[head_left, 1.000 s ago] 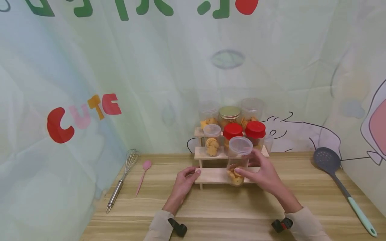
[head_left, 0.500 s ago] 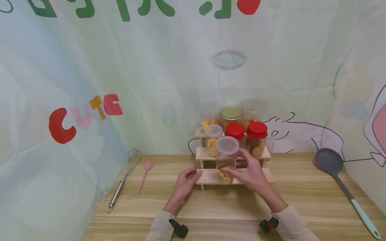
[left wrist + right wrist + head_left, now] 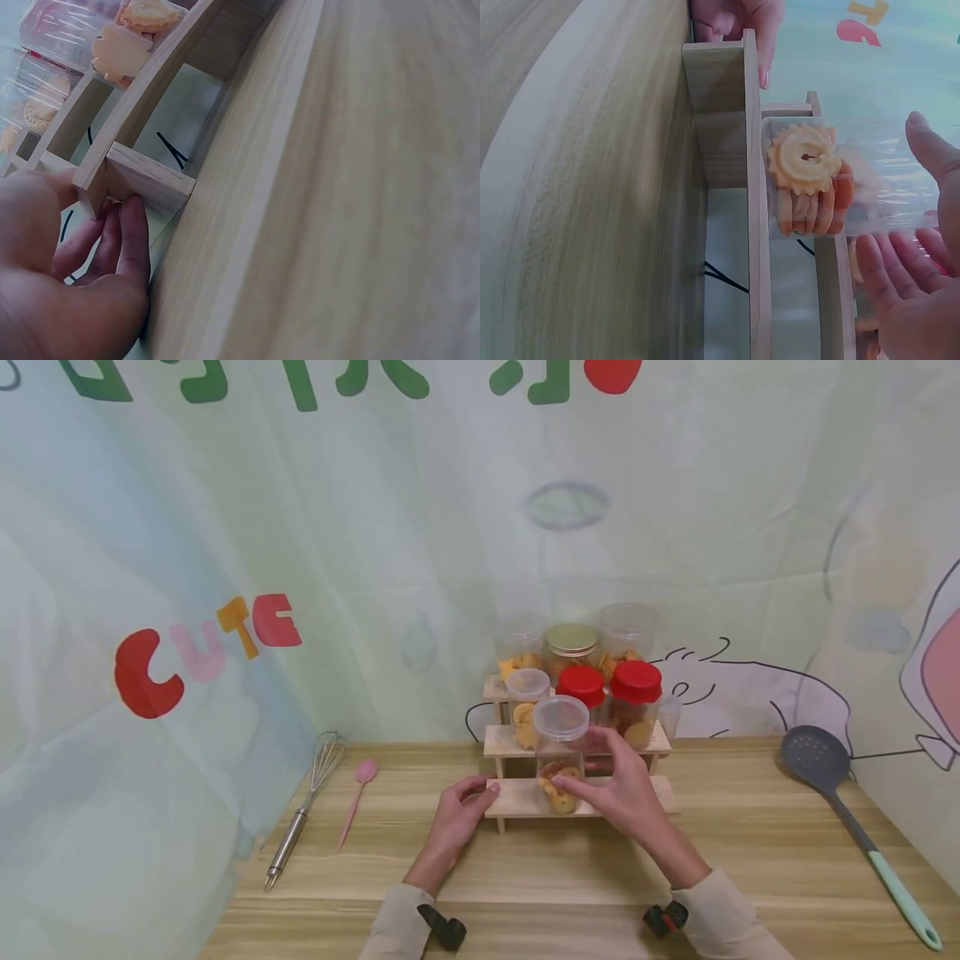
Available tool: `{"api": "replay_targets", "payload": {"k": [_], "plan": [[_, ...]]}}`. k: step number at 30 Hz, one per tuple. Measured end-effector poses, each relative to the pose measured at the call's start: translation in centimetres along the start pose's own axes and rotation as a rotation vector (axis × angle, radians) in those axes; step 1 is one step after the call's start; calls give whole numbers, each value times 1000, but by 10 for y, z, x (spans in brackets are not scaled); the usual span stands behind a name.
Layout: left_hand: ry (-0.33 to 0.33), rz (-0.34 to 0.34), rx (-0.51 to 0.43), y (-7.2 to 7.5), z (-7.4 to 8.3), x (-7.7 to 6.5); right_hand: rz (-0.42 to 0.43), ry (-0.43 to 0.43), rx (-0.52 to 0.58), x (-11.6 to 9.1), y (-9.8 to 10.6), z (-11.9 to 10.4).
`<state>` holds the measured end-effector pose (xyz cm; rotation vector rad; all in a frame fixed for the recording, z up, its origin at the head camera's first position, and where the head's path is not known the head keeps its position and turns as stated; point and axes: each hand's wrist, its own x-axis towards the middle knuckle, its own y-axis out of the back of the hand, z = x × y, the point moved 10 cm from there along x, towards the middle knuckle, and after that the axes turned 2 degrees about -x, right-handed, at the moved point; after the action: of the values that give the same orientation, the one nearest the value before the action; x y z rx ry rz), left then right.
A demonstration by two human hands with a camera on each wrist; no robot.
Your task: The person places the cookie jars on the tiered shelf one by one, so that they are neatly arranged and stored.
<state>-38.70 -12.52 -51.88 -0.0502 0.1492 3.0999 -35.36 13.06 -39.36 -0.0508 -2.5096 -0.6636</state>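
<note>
A clear jar of cookies (image 3: 562, 752) stands on the lowest shelf of a small three-tier wooden stand (image 3: 517, 797). My right hand (image 3: 626, 785) holds this jar, thumb across its front and fingers round its right side toward the back. In the right wrist view the jar (image 3: 802, 176) shows a scalloped cookie, with my thumb and fingertips at its opposite sides. At the stand's left end, my left hand (image 3: 459, 812) pinches the end of the lowest shelf. In the left wrist view its thumb lies above the board (image 3: 94, 176) and its fingers curl underneath.
Behind are two red-lidded jars (image 3: 636, 685), a small clear jar (image 3: 528, 710) and, on top, a gold-lidded jar (image 3: 572, 647) between clear ones. A whisk (image 3: 303, 814) and pink spoon (image 3: 358, 797) lie left; a slotted skimmer (image 3: 832, 793) lies right.
My right hand has carried the cookie jar leftward along the lowest shelf, then slightly back. In the last half second both have barely moved. The left hand stays at the shelf end.
</note>
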Motion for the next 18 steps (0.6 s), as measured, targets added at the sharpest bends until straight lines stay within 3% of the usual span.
{"api": "replay_targets", "payload": {"k": [8, 13, 18], "plan": [[7, 2, 21, 1, -1, 1, -70, -20, 6, -6, 3, 8], [3, -5, 19, -1, 0, 0, -65, -6, -8, -11, 25, 17], [4, -1, 20, 1, 0, -1, 20, 4, -72, -17, 58, 35]]}}
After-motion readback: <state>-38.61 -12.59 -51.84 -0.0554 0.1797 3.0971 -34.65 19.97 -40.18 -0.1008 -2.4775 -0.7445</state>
